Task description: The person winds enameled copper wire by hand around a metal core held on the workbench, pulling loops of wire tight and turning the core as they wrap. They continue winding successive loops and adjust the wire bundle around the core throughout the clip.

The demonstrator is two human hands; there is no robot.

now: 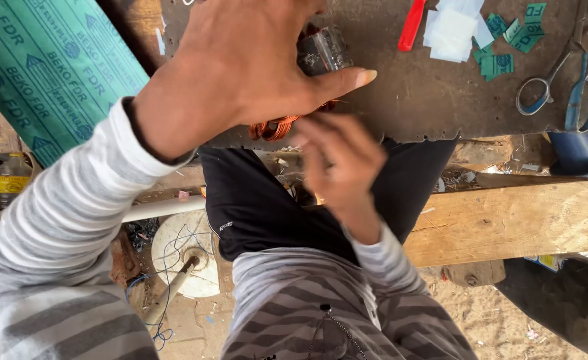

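The left hand lies spread, palm down, over a metal part wound with copper wire at the near edge of the bench, thumb stretched out to the right; it presses on the part rather than closing around it. The part's grey body points away from the person, its long axis running roughly from the near edge toward the far side, and the copper loops bulge out under the palm right at the edge. The right hand is blurred just below the edge, fingers bunched near the loops; I cannot tell whether it grips anything.

Toward the far right corner lie a red strip, a stack of pale square sheets, small green printed paper pieces and blue-handled scissors. A green printed roll leans at the left.
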